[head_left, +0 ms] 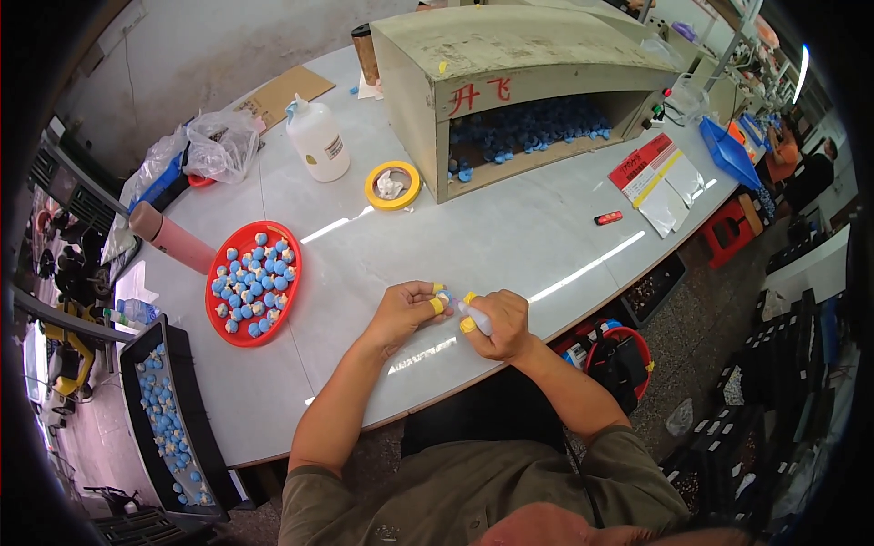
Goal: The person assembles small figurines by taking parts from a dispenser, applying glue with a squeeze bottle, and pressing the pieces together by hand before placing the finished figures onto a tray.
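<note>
My left hand [401, 316] is above the grey table near its front edge, with yellow tape wrapped on the fingertips. Its thumb and fingers pinch a small bluish piece [444, 298], too small to make out fully. Close beside it, my right hand [506, 328], also taped in yellow, wraps round a small whitish squeeze bottle [479, 318]. The bottle's narrow tip points left toward the pinched piece; whether they touch I cannot tell. To the left of my hands, a red round tray [250, 341] holds many small blue balls with cream-coloured parts.
At the back stands a beige box-like cabinet [414, 109] with blue pieces inside. A white jug [319, 146], a yellow tape roll [372, 188] and a pink flask [177, 244] stand leftward. A red lighter-like object [608, 218] lies right. A black crate [202, 400] of blue pieces is at lower left.
</note>
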Demonstrator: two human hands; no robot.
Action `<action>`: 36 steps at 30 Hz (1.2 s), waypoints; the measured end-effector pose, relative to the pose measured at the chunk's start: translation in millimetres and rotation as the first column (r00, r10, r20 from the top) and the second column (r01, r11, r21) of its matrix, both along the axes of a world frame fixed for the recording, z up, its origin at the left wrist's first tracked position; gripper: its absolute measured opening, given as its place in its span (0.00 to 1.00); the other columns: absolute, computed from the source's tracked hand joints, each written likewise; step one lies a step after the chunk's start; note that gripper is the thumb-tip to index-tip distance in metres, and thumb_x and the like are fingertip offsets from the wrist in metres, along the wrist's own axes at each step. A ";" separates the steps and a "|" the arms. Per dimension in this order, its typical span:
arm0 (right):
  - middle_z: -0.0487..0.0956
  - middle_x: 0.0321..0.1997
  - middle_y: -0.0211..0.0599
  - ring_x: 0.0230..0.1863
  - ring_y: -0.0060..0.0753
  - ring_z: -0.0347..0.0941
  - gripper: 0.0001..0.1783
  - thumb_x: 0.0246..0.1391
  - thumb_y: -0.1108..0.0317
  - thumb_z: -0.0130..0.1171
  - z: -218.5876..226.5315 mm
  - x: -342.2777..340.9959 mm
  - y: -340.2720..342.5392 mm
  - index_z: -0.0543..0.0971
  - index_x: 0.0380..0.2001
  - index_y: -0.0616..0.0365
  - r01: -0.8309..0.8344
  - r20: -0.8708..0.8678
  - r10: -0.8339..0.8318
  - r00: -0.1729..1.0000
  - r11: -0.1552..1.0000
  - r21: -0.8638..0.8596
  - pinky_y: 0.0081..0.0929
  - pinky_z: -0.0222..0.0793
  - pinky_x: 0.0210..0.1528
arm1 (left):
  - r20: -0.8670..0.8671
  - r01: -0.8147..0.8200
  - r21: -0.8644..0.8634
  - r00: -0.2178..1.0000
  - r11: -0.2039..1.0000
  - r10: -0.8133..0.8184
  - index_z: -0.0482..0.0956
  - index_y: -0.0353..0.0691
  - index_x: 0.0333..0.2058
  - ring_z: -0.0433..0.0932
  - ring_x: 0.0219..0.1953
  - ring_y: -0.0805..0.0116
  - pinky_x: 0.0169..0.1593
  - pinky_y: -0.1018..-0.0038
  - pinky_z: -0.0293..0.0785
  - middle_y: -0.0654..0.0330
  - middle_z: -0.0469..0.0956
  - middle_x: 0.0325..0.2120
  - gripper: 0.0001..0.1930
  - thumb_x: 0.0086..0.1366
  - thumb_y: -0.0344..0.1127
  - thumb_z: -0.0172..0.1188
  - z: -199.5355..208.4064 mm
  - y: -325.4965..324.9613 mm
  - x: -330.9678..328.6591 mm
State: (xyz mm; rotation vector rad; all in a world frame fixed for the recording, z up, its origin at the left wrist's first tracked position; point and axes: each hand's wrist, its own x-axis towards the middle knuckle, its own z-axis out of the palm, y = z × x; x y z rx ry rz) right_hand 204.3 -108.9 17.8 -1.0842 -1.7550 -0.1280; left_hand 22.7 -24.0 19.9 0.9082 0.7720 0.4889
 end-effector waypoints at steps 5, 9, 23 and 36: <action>0.72 0.16 0.38 0.14 0.39 0.66 0.13 0.36 0.71 0.64 2.0 -1.6 3.5 0.74 0.28 0.61 -0.002 -0.014 0.002 1.000 1.000 0.001 0.30 0.61 0.19 | 0.006 0.017 -0.013 1.000 1.000 -0.017 0.71 0.24 0.47 0.80 0.40 0.66 0.43 0.81 0.78 0.52 0.77 0.39 0.16 0.62 0.24 0.58 -0.3 -0.2 -0.8; 0.72 0.16 0.38 0.14 0.38 0.67 0.13 0.36 0.71 0.64 -1.5 -0.8 2.3 0.74 0.28 0.61 0.008 -0.014 -0.008 1.000 1.000 0.001 0.30 0.61 0.19 | 0.006 0.018 0.013 1.000 1.000 -0.018 0.71 0.24 0.47 0.80 0.40 0.66 0.41 0.82 0.78 0.53 0.77 0.39 0.16 0.62 0.25 0.58 -2.1 0.2 -0.7; 0.73 0.17 0.38 0.14 0.38 0.67 0.11 0.39 0.70 0.62 -0.9 -2.7 4.2 0.75 0.27 0.62 -0.006 -0.043 0.006 0.999 1.000 0.009 0.30 0.62 0.19 | -0.003 0.024 0.011 1.000 1.000 -0.024 0.71 0.25 0.47 0.80 0.40 0.66 0.42 0.81 0.78 0.53 0.78 0.39 0.16 0.61 0.25 0.58 1.1 -0.1 -1.4; 0.75 0.20 0.40 0.17 0.36 0.69 0.11 0.41 0.71 0.61 -2.1 4.5 -1.7 0.74 0.30 0.63 0.006 -0.084 -0.006 0.996 1.000 -0.009 0.27 0.65 0.21 | 0.006 -0.006 -0.022 1.000 1.000 0.006 0.71 0.27 0.47 0.80 0.40 0.66 0.43 0.81 0.77 0.53 0.78 0.39 0.16 0.61 0.26 0.59 2.5 2.2 -3.8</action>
